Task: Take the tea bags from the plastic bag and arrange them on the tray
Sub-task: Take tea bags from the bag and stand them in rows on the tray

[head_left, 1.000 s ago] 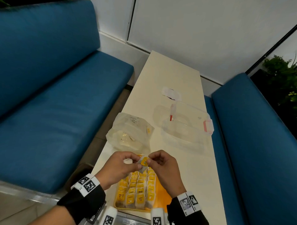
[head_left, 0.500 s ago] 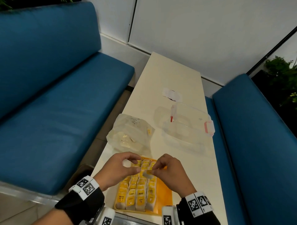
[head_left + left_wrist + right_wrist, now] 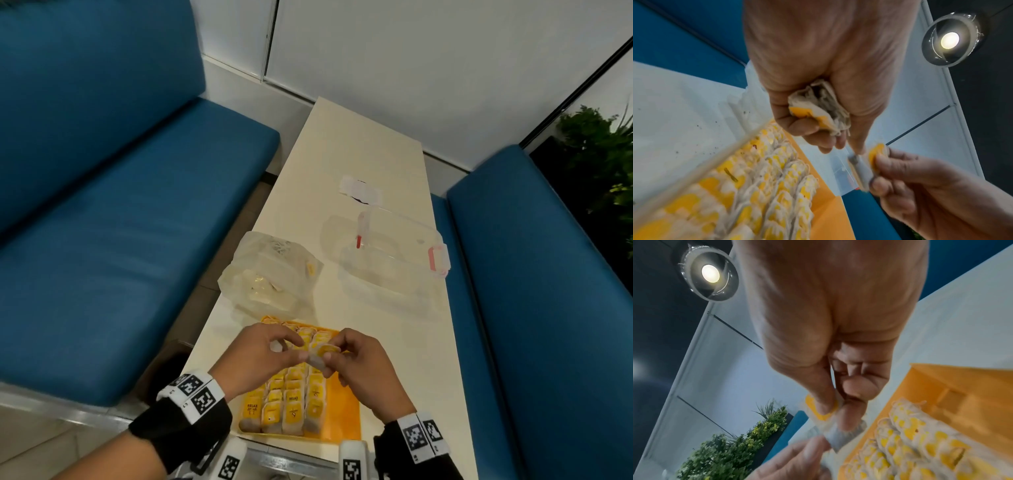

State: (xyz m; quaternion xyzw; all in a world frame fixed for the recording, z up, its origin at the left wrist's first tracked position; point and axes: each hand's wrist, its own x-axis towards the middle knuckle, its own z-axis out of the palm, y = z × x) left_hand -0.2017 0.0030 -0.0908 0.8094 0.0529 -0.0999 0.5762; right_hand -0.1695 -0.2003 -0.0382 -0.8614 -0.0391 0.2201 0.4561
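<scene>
A single tea bag (image 3: 321, 354) is pinched by the right hand (image 3: 356, 373) above the orange tray (image 3: 346, 414), where rows of tea bags (image 3: 291, 404) are laid. A small bundle of tea bags (image 3: 818, 107) is gripped in the curled left hand (image 3: 260, 359). The plastic bag (image 3: 270, 277) is left on the tabletop (image 3: 376, 144) just behind the tray.

Both hands (image 3: 308, 359) above orange tray (image 3: 342, 418), one tea bag (image 3: 322, 353) between them.
</scene>
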